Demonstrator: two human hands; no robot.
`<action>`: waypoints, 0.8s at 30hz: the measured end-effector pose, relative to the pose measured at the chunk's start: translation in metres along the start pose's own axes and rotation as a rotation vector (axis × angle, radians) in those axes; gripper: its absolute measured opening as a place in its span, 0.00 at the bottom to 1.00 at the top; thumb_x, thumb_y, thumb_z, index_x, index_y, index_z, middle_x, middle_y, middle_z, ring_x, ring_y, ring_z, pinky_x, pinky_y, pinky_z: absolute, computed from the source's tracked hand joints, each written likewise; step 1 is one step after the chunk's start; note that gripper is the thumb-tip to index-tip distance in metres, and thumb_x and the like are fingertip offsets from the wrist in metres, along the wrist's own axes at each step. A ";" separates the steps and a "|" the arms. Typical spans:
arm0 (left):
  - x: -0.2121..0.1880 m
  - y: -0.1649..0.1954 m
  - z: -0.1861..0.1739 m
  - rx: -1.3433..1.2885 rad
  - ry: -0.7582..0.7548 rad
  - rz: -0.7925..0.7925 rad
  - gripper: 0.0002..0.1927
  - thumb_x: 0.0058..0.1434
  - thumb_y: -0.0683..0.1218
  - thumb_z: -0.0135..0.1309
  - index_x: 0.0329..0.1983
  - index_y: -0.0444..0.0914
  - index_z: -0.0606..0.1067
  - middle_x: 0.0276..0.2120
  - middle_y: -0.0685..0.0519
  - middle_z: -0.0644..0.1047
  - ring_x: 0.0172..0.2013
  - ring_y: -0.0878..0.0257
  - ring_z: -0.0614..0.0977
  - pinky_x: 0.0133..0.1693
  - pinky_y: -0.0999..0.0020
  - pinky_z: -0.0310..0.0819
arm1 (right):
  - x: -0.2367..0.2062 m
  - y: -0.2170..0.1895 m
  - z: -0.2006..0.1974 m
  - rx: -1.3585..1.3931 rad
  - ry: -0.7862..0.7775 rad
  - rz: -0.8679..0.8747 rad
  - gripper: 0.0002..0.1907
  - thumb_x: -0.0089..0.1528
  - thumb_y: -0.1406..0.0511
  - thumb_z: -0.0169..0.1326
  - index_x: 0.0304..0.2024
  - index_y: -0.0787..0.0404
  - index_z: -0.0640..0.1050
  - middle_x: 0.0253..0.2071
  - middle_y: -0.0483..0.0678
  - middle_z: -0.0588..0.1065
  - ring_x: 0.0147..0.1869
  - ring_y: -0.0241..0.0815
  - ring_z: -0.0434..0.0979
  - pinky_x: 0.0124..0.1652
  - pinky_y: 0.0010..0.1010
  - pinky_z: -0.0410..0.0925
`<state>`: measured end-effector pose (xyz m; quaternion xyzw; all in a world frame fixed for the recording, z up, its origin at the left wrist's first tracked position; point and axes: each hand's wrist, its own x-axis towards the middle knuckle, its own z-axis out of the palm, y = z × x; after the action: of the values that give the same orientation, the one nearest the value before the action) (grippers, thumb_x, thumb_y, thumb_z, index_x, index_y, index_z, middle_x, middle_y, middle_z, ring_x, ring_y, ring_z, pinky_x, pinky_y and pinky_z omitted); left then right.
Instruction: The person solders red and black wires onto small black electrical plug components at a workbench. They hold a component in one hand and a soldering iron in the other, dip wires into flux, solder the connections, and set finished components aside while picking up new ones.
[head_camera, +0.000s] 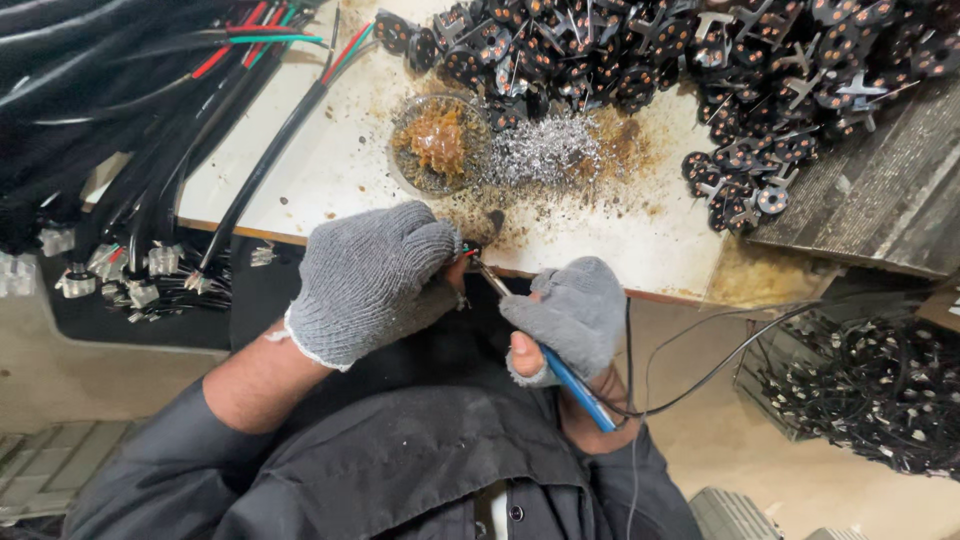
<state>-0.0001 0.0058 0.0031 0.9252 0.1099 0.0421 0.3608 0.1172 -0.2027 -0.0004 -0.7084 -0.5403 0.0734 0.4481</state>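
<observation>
Cable bundle: a thick mass of black cables (120, 130) hangs over the bench's left end, too many to count; red, green and white cores show at the top, and clear plastic connectors (110, 270) cluster at the lower ends.
Bench: one white worktop (330, 170), stained brown around the middle.
Left hand: one grey knit glove, the left hand (372, 280) closed around a small part with coloured wires (468, 247), held just off the bench's near edge; most of the part is hidden inside the glove.
Flux dish: one round clear dish (438, 143) of brown paste sits on the bench above the left hand.
Solder scraps: one heap of silvery shavings (545, 150) lies just right of the dish, touching it.
Soldering iron: one iron with a blue handle (575, 385); its metal tip (490, 275) meets the wired part at the left hand's fingertips.
Right hand: one grey fingerless glove, the right hand (570, 315) gripped around the iron, close beside the left hand.
Cord: one thin black cord (700, 380) runs from the iron's handle toward the right.
Plug parts: a large pile of black plug pieces with metal prongs (700, 70) covers the bench's far right, too many to count.
Bin: one crate (880, 390) of black wired parts stands on the floor at right.
</observation>
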 end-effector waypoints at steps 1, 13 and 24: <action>0.000 0.000 0.000 0.000 0.002 0.002 0.11 0.55 0.52 0.63 0.31 0.44 0.74 0.27 0.51 0.72 0.26 0.50 0.79 0.25 0.52 0.67 | -0.002 0.001 -0.002 0.033 0.020 0.013 0.13 0.64 0.57 0.55 0.34 0.60 0.81 0.28 0.46 0.73 0.33 0.49 0.74 0.36 0.41 0.66; 0.004 0.005 -0.001 0.005 0.013 -0.007 0.12 0.52 0.51 0.65 0.26 0.44 0.72 0.24 0.51 0.72 0.25 0.50 0.78 0.24 0.53 0.66 | -0.010 0.004 0.002 0.136 0.172 0.125 0.14 0.67 0.59 0.57 0.36 0.64 0.78 0.31 0.48 0.73 0.35 0.47 0.74 0.37 0.38 0.67; 0.001 0.003 -0.002 -0.025 0.004 0.004 0.14 0.50 0.52 0.66 0.27 0.45 0.72 0.25 0.51 0.72 0.26 0.50 0.79 0.25 0.53 0.67 | -0.013 -0.008 -0.002 0.430 0.135 0.520 0.18 0.69 0.55 0.59 0.43 0.66 0.79 0.39 0.46 0.79 0.38 0.41 0.81 0.38 0.26 0.73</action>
<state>0.0014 0.0052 0.0063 0.9207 0.1084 0.0461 0.3722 0.1075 -0.2148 0.0020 -0.7150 -0.2829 0.2503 0.5883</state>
